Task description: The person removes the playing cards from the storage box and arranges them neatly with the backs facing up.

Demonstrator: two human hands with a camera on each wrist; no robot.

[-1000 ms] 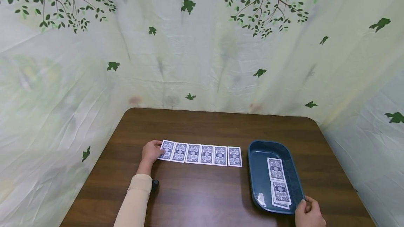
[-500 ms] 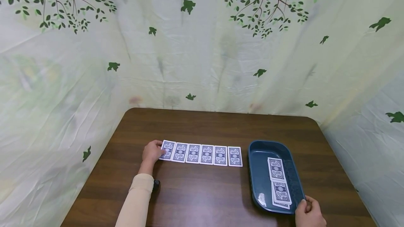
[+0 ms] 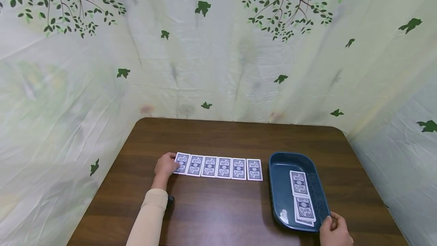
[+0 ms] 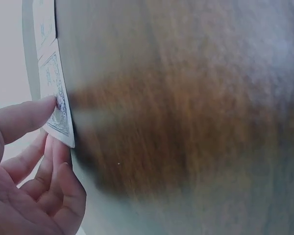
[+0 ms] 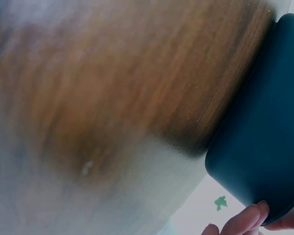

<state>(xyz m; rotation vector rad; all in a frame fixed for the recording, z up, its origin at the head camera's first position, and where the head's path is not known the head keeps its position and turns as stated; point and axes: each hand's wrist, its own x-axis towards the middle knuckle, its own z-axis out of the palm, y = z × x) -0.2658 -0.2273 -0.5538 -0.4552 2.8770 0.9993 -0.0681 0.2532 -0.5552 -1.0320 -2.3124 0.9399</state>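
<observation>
- Currently, I have the left hand [image 3: 165,165] at the left end of a row of cards [image 3: 224,167] on the brown table [image 3: 218,215].
- Its fingers are pinching the leftmost card [image 3: 183,158]: in my left wrist view the thumb lies on the patterned back, with the other fingers curled at the card's end.
- I count six cards in that row, all showing blue-and-white backs, set close side by side; whether some overlap slightly, I can't tell.
- At the other side, I see the right hand [image 3: 336,231] pinching the near right corner of the blue tray [image 3: 280,185], thumb on the rim; my right wrist view catches only part of that hand, with fingertips against the tray's corner.
- The tray sits on the table, just to the right of the row and apart from it.
- Inside it, toward its right side, I see an upper card [image 3: 300,183] and, nearer the person, a lower card [image 3: 305,208] with another card's edge peeking out beneath; these also show patterned backs.
- A cream sleeve [image 3: 146,212] covers the left forearm, and a pale cloth [image 3: 222,60] printed with leaves and branches hangs behind the table.
</observation>
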